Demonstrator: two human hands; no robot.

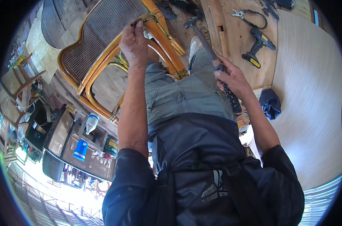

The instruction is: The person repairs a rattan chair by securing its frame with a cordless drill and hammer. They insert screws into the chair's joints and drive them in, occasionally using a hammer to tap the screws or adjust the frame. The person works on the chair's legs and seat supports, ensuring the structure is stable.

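Observation:
My right hand is wrapped round the handle of a hammer, whose dark head points up and away from me. A rattan chair with a woven cane panel and glossy orange-brown frame lies tipped over in front of my legs. My left hand is raised over the chair's frame, thumb and fingers pinched close to a joint with dark, worn wrapping. Something small and dark shows at those fingertips, too small to name. The hammer head is apart from the chair.
On the wooden boards at right lie a cordless drill and pliers. A dark blue cloth sits beside a large pale wood panel. At left are a white bottle, a blue container and other chairs.

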